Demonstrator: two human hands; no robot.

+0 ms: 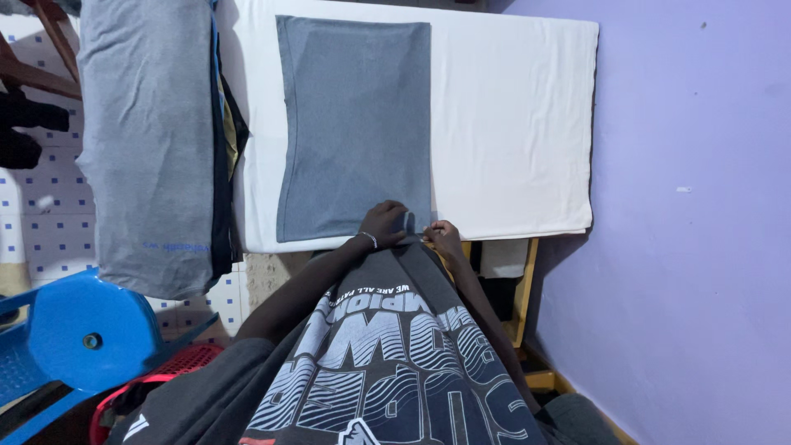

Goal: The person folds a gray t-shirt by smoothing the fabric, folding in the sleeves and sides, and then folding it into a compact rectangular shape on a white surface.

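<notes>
**A lilac wall and a tiled floor**

A plain lilac wall (692, 206) fills the right side. White floor tiles (45, 222) with small blue dots show at left, near a blue plastic chair (78, 334) and a red basket (177, 367). Wooden table legs (523, 288) stand by the wall.

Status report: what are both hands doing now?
Left hand and right hand both grip the near edge of the grey cloth. Cloth lies flat on the white sheet. Nothing lies on it.
</notes>
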